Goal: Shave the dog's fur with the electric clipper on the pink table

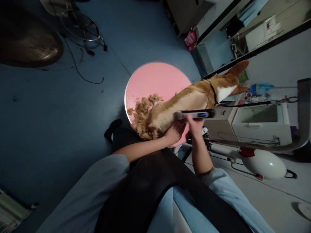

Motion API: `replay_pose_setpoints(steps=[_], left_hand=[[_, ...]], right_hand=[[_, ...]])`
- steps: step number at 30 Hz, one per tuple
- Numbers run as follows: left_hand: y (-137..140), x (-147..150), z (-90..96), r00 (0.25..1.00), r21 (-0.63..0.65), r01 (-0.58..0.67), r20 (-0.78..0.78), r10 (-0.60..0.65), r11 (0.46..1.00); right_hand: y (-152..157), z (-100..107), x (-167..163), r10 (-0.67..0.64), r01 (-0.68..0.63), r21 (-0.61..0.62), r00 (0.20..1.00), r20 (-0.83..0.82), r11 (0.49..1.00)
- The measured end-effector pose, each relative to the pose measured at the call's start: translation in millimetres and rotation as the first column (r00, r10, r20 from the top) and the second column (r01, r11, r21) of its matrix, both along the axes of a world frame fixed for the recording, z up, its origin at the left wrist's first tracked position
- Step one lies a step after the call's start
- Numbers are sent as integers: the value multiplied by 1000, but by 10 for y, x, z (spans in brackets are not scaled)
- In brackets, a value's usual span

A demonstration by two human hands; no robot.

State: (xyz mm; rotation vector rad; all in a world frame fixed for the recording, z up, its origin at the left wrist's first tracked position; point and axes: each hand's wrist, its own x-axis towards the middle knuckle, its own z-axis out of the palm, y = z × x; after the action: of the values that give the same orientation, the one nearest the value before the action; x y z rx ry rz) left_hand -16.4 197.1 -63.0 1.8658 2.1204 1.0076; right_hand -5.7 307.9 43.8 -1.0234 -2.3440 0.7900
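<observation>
A tan and white dog (187, 101) stands on a round pink table (155, 76), its head turned away toward the right and a dark loop around its neck. My right hand (195, 125) is closed around a pair of hair clippers (195, 114) with a small blue light. The blurred clipper head is at the dog's near side, where the coat looks short. My left hand (175, 132) is pressed to the dog's lower flank just beside the clippers, fingers bent against it and partly hidden. Clumps of cut fur (143, 108) lie by the dog's rear.
A black leash (245, 105) runs from the dog's neck to a metal arm (304, 110) at right. Below it is a white rounded device (264, 163). A wheeled stool (81, 27) and a cable (75, 66) are on the blue floor.
</observation>
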Motion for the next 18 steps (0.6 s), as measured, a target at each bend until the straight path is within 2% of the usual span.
replay_pose_setpoints(steps=[2, 3, 5, 7, 10, 12, 14, 15, 16, 18], left_hand=[[-181, -42, -103, 1000, -10, 7, -22, -8, 1000], [-249, -58, -154, 999, -22, 7, -31, -8, 1000], [-334, -76, -242, 999, -34, 18, -46, -19, 999], [-367, -77, -307, 998, -28, 30, -52, -32, 999], [-419, -58, -388, 997, 1, 35, -66, -35, 999], [-493, -58, -441, 997, 41, 23, -72, -20, 999], [-564, -104, -456, 997, 121, -6, -76, 15, 993], [-573, -153, -432, 996, 177, -23, -82, 38, 984], [-551, -220, -377, 994, 238, -34, -91, 57, 971], [-387, -393, -165, 991, 341, -25, -116, 69, 940]], right_hand=[[540, 207, 11, -186, 193, 55, 976, -117, 980], [758, 274, 8, -226, 234, 49, 965, -130, 971], [1007, 324, -12, -212, 215, 24, 971, -108, 976], [969, 289, -42, -129, 130, 7, 988, -87, 991], [536, 189, -64, 43, -44, -15, 998, -53, 999], [238, 142, -47, 198, -197, -102, 980, -3, 975], [134, 130, -24, 336, -325, -227, 942, 8, 918], [186, 143, -23, 348, -340, -254, 937, -14, 906], [306, 172, -36, 307, -309, -241, 950, -46, 920], [696, 280, -115, 112, -126, -110, 986, -125, 986]])
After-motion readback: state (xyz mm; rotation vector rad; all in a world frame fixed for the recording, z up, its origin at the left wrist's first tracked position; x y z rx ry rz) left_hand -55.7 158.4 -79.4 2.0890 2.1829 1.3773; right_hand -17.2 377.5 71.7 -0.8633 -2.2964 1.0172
